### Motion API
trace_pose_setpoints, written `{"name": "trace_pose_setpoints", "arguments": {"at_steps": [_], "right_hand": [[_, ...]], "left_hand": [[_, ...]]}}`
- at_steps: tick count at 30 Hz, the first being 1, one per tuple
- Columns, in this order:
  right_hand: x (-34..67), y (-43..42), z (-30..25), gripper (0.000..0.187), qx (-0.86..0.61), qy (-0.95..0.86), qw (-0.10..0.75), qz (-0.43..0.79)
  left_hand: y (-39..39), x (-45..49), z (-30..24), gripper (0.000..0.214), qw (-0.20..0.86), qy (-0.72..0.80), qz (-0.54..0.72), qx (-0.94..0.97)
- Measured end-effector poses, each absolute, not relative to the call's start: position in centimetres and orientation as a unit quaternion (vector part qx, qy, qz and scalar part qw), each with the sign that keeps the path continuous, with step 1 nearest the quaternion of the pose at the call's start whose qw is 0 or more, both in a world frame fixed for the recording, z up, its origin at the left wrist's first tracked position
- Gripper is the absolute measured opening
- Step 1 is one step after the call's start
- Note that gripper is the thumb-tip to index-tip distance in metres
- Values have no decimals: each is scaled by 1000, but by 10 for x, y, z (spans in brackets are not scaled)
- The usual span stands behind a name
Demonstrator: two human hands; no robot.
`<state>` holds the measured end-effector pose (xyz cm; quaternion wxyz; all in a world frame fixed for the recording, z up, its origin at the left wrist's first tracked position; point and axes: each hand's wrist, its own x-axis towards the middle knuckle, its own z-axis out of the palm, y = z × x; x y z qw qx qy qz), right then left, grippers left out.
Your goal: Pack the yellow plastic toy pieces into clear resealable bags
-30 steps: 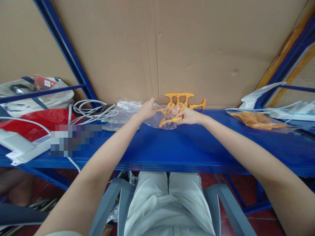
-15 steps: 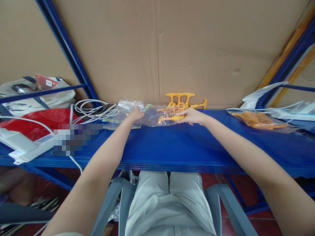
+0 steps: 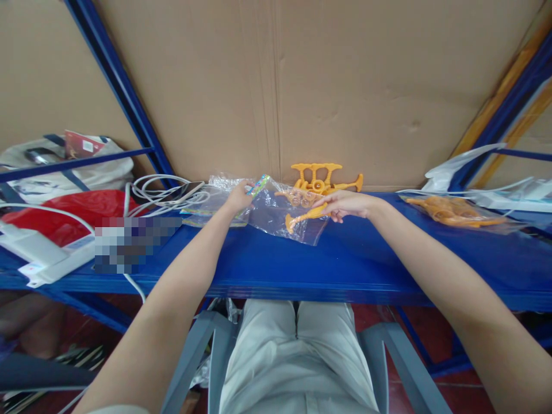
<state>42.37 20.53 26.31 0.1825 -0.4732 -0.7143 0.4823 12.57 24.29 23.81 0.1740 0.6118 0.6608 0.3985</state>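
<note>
My left hand is closed on the top edge of a clear plastic bag, beside its bright printed header strip. My right hand grips the end of a yellow plastic piece with a T-shaped end, which lies against the bag; I cannot tell whether it is inside or behind the film. Several other yellow plastic pieces lie just beyond my right hand, against the cardboard. More flat clear bags rest under and left of my left hand.
A bagged set of yellow pieces lies on the blue table at right. To the left are coiled white cables, a red bag and a white power strip. A cardboard wall stands behind.
The clear bag has spread toward me and its printed strip shows more. My right hand has drawn one yellow piece nearer, apart from the pile. My left hand has barely moved.
</note>
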Motion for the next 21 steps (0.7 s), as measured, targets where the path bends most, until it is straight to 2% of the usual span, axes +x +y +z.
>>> {"name": "trace_pose_setpoints", "arguments": {"at_steps": [7,12,18,21], "right_hand": [[407,210,254,36,-500,-684,257,464],[401,209,253,32,-494,-717,223,438],[397,215,253,25,-504,-708,286,404],[392,213,255,20,-502,-725,268,388]], "left_hand": [[239,136,241,37,254,664,425,560],[233,144,240,32,301,661,425,541],[230,147,241,36,309,667,400,547],[230,148,240,33,321,659,399,551]]}}
